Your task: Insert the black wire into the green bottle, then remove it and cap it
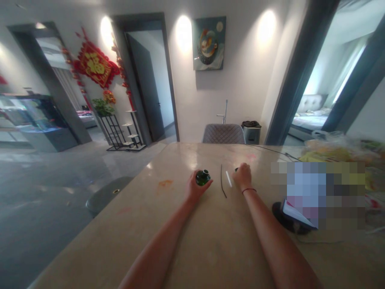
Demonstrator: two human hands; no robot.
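My left hand (194, 186) is wrapped round a small green glass bottle (202, 179), which stands on the table with its pale-rimmed mouth uncovered. To the right, my right hand (243, 176) is closed low over the tabletop. A bit of something dark green (236, 169) shows at its fingertips; most of it is hidden, so its kind is unclear. Between the two hands lie a thin dark stick or cord (222, 182), slightly bent, and a short white stick-like piece (229, 179). Neither hand touches these two.
The pale stone-look table (210, 249) has orange and pink stains. At right stand a device on a round black base (296, 220), partly blurred out, and plastic bags (333, 150). A dark cable (267, 148) runs along the far edge. Beyond are a grey chair (224, 134) and a stool (105, 196).
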